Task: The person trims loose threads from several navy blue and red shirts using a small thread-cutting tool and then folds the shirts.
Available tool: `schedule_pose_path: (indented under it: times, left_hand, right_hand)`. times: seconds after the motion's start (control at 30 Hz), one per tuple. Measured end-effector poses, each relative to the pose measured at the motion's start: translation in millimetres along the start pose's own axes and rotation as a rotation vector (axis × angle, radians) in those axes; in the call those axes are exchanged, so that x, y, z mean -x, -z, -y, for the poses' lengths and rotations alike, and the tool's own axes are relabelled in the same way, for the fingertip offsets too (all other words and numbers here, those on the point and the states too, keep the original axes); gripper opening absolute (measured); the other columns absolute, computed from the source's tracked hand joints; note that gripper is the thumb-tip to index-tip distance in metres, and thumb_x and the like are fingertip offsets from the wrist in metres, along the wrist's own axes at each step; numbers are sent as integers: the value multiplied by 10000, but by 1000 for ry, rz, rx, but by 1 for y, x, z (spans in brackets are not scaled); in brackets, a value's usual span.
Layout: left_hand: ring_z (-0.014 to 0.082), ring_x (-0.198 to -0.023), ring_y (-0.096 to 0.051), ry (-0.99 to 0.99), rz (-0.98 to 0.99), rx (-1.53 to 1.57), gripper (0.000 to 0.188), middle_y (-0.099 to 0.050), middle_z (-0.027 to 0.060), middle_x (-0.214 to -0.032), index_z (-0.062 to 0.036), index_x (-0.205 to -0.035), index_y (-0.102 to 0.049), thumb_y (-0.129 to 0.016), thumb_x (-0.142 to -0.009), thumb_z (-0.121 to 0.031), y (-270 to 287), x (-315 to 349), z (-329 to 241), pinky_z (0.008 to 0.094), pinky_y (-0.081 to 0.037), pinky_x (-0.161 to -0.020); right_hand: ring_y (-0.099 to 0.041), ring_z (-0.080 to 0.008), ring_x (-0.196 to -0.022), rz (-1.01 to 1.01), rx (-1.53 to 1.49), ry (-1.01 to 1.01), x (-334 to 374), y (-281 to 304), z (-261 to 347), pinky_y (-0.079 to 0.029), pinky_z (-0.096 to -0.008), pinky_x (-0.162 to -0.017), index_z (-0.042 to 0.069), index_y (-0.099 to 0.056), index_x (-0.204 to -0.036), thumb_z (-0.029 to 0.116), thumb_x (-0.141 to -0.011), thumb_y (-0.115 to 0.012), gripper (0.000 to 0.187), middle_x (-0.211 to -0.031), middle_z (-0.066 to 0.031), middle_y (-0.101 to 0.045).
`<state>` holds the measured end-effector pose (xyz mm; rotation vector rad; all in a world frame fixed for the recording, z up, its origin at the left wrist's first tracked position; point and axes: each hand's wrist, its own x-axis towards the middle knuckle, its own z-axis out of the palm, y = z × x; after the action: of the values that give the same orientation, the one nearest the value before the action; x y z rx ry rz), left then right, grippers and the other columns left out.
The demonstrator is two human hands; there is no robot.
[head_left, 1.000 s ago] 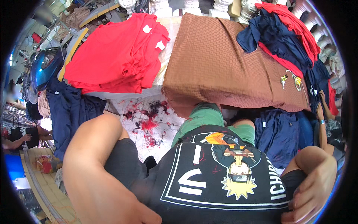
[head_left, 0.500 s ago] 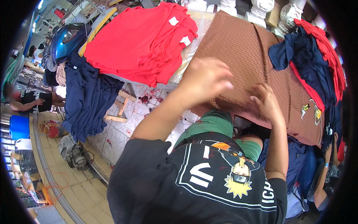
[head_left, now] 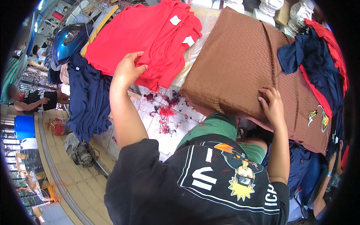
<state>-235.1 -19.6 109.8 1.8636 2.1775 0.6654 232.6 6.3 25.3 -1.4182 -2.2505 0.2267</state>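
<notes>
My left hand is at the near edge of a pile of red shirts, thumb and fingers apart, with nothing visibly gripped. Whether it touches the fabric I cannot tell. White labels show near the pile's right side. Over the brown cloth-covered surface is my right hand, empty, its fingers loosely bent and apart. Small scissors and a loop of pale cord lie on the cloth to its right.
Navy garments hang below the red pile. Navy and red clothes lie at the right. Thread scraps litter the floor. A motor stands at lower left; one person is at far left, another's arms at right.
My left hand has swung left from above the brown cloth to the red pile. My right hand has shifted slightly down and right over the cloth.
</notes>
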Motion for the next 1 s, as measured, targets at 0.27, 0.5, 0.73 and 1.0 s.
schedule_pose_path:
  times: [0.27,0.5,0.73,1.0]
  left_hand:
    - [230,-1006,-597,0,-45,21,415,-618,142,-1098,-24,-1169,-575,-683,-775,-95,1,10,-10,322,-461,-883]
    - [229,-927,-625,-172,-345,-57,250,-648,157,-995,-30,-1082,-603,-600,-882,-179,-6,-23,22,327,-476,-820]
    - [168,-1030,-537,-302,-608,387,240,-563,107,-1089,4,-1154,-505,-455,-919,-11,23,-172,83,286,-429,-899]
    - [195,-1017,-582,-597,45,1308,277,-576,116,-1142,33,-1175,-521,-422,-920,-12,-1,-68,-191,299,-472,-906]
  right_hand:
    - [-528,-327,-1039,5,16,20,2,0,2,-434,-391,-890,37,-625,-1012,128,-781,-644,249,-1091,-134,-577]
    - [-532,-325,-1033,-47,30,-70,15,5,-20,-430,-408,-899,61,-646,-969,210,-802,-636,223,-1057,-137,-588]
    - [-539,-357,-1026,-462,382,-480,44,40,-152,-462,-443,-867,95,-640,-1038,257,-771,-664,313,-1077,-169,-593]
    - [-421,-356,-1226,-425,462,-1028,86,68,-266,-403,-485,-952,152,-524,-1242,407,-867,-543,454,-1326,-163,-445]
